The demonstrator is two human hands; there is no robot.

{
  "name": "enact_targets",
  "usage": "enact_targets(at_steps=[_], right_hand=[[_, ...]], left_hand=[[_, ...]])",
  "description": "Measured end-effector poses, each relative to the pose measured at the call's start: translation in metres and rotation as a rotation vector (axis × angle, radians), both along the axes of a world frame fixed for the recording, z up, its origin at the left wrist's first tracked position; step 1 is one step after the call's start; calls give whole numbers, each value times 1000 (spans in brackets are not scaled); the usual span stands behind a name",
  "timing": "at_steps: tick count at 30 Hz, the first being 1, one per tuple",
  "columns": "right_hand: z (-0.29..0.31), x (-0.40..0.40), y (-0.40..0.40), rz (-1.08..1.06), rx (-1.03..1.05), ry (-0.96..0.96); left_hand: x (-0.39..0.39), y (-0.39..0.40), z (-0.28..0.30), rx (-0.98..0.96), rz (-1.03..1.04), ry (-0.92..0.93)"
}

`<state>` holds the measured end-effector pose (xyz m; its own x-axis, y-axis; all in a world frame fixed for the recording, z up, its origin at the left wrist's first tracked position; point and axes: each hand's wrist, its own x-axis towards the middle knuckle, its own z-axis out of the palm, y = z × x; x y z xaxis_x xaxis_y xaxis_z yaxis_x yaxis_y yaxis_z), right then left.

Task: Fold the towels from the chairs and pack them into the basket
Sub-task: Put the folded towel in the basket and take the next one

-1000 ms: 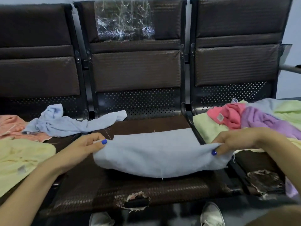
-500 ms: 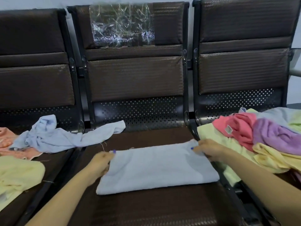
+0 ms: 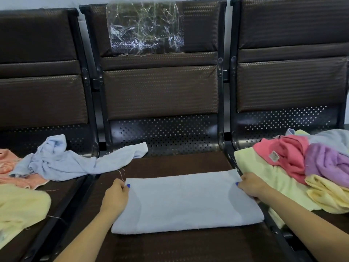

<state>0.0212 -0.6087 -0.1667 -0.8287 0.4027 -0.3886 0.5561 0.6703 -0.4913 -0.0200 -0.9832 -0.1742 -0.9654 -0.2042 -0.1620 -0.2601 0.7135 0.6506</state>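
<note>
A light blue towel (image 3: 185, 201) lies folded in a flat rectangle on the middle chair seat (image 3: 170, 246). My left hand (image 3: 116, 197) pinches its far left corner. At the far right corner, my right hand (image 3: 250, 184) pinches the towel's edge. A crumpled light blue towel (image 3: 62, 161) sprawls across the left seat and onto the middle one. Orange (image 3: 7, 167) and yellow (image 3: 18, 207) towels lie on the left seat. A pile of pale green (image 3: 264, 174), pink (image 3: 289, 154), purple (image 3: 328, 163) and yellow (image 3: 328, 193) towels covers the right seat. No basket is in view.
Three dark brown chairs stand in a row with black metal frames (image 3: 224, 110) between them. Clear plastic wrap (image 3: 145, 27) clings to the middle backrest. A pale wall is behind.
The towel was held up off the seat a second ago; both hands carried its edge away from me and laid it down flat in a fold. The view has tilted slightly.
</note>
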Motion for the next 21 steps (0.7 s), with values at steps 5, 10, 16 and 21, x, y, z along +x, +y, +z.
enact_targets(at_steps=[5, 10, 16, 21], right_hand=[[-1, 1, -2, 44, 75, -34], [4, 5, -7, 56, 191, 40], [11, 7, -11, -82, 79, -73], [8, 13, -15, 39, 84, -213]], left_hand=[[9, 4, -7, 44, 23, 60], [12, 13, -11, -178, -20, 105], [10, 21, -6, -551, -201, 105], [11, 30, -10, -742, -507, 277]])
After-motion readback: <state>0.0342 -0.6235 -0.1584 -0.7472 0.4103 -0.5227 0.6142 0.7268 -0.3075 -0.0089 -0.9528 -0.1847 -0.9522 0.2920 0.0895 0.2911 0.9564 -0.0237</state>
